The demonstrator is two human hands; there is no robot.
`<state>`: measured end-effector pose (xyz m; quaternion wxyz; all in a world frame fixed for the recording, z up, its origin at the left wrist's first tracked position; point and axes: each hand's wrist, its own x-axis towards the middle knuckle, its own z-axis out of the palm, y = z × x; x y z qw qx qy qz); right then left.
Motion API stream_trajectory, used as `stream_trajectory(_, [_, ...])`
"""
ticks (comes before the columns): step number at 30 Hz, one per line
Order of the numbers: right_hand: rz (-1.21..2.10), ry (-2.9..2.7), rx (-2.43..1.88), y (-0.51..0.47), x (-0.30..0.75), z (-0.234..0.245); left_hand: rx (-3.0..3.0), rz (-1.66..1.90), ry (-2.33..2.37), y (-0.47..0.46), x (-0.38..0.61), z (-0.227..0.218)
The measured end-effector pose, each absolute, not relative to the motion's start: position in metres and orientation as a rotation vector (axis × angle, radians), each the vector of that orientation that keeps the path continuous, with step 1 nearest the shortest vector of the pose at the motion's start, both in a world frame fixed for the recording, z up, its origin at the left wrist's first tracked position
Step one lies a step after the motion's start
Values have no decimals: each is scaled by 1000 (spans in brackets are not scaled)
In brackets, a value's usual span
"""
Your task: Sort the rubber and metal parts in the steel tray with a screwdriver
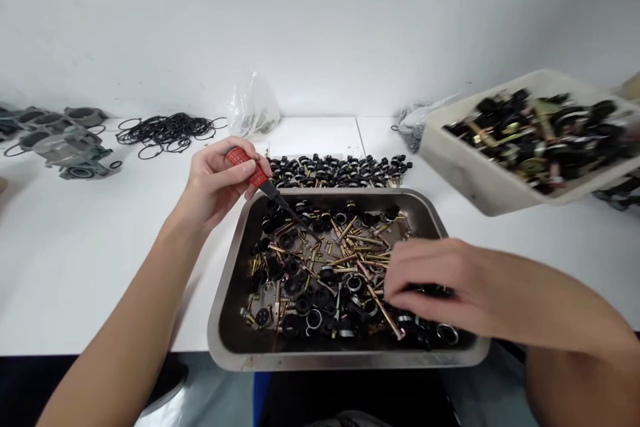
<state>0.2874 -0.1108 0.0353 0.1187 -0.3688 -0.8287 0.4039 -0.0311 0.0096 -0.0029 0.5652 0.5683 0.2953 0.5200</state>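
Observation:
My left hand (223, 180) is closed around the red handle of a screwdriver (255, 175). Its dark shaft slants down to the right, the tip among loose parts in a metal tray (225, 293). Over the right side of this tray is my right hand (425, 280), slightly blurred. Its fingers are curled together and point down into the parts; whatever they grip is hidden. Inside the tray lie brass-coloured pins (383, 307), black round plastic pieces (303, 303), metal rings (314, 319) and small springs.
Behind the tray stand rows of black assemblies (340, 172). At right, a tilted white bin (465, 173) holds similar parts; its support is unclear. Black rubber rings (170, 130), grey metal castings (73, 147) and a clear plastic bag (254, 107) lie toward the left and back.

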Motion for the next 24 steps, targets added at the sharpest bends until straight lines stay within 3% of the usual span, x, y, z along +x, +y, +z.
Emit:
stream_trajectory(4, [1238, -2049, -1095, -152, 327, 8, 1294, 1255, 687, 12, -37, -2])
stream_trajectory(8, [822, -1363, -1232, -169, 359, -37, 1250, 1261, 710, 13, -41, 0])
stream_trajectory(12, [690, -951, -1411, -167, 366, -66, 1201, 1266, 728, 15, -43, 0])
stream_trajectory(24, [699, -898, -1474, -167, 356, -63, 1155, 1306, 734, 20, -48, -5])
